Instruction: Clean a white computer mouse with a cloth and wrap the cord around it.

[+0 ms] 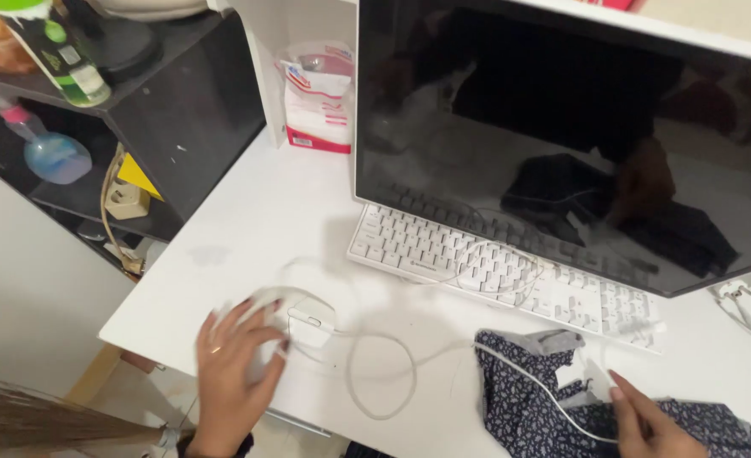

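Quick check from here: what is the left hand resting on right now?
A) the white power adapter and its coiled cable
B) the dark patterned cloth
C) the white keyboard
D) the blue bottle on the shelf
A: the left hand lies over the white power adapter and its cable on the desk, while the right hand is at the dark patterned cloth.

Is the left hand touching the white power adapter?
Touching. The head view shows the left hand lying over the white power adapter on the white desk, fingers against the block's near edge with no gap, its cable looping away.
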